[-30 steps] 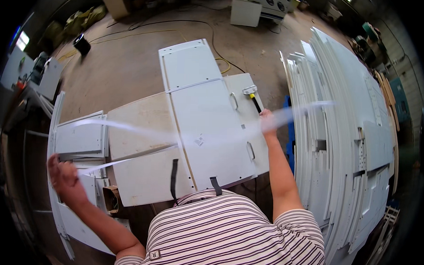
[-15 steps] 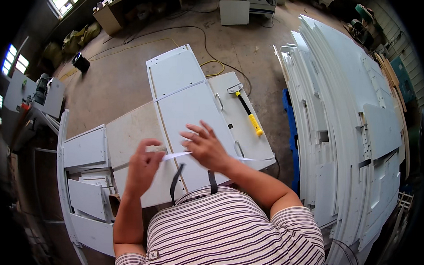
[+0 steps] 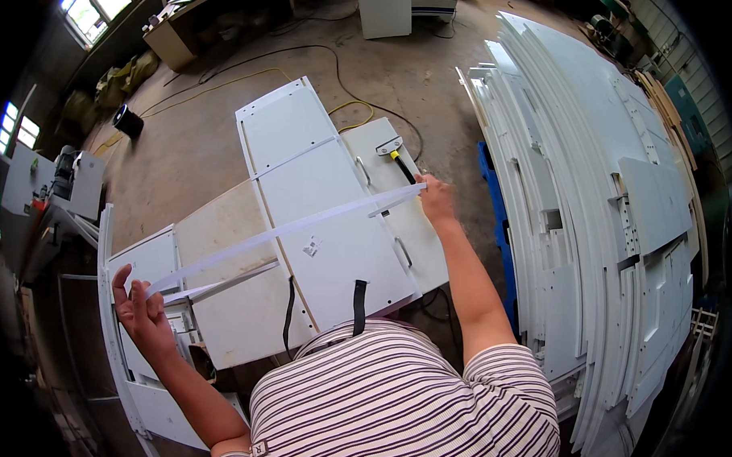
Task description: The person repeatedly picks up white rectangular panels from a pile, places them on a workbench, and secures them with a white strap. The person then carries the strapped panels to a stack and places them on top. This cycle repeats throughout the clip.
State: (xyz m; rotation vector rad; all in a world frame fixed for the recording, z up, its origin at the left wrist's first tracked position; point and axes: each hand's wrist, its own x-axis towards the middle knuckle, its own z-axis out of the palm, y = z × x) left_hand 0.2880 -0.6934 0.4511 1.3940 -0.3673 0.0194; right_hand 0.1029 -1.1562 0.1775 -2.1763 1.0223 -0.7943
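Observation:
A long white strip point(image 3: 318, 216), thin and flexible like edge banding, stretches slantwise between my two hands above the panels. My left hand point(image 3: 143, 313), out at the left, pinches one end with a finger raised; a further length trails back from it over the beige board. At the right, my right hand point(image 3: 437, 200) grips the other end. Beneath the strip lies a long white panel point(image 3: 319, 178) with holes and a small label. Close to my right hand, a scraper point(image 3: 391, 147) with a black-and-yellow handle rests on a white board with metal handles point(image 3: 377, 140); my hand hides its handle end.
Tall stacks of white panels point(image 3: 578, 155) stand on a blue pallet point(image 3: 499, 225) at the right. A beige board point(image 3: 221, 215) lies left of the long panel, with more white panels beyond. Cables point(image 3: 339, 74) cross the floor near a black bucket point(image 3: 128, 121).
My hands have moved far apart, left hand to the left and right hand to the upper right, drawing the strip out long between them. The view has shifted slightly.

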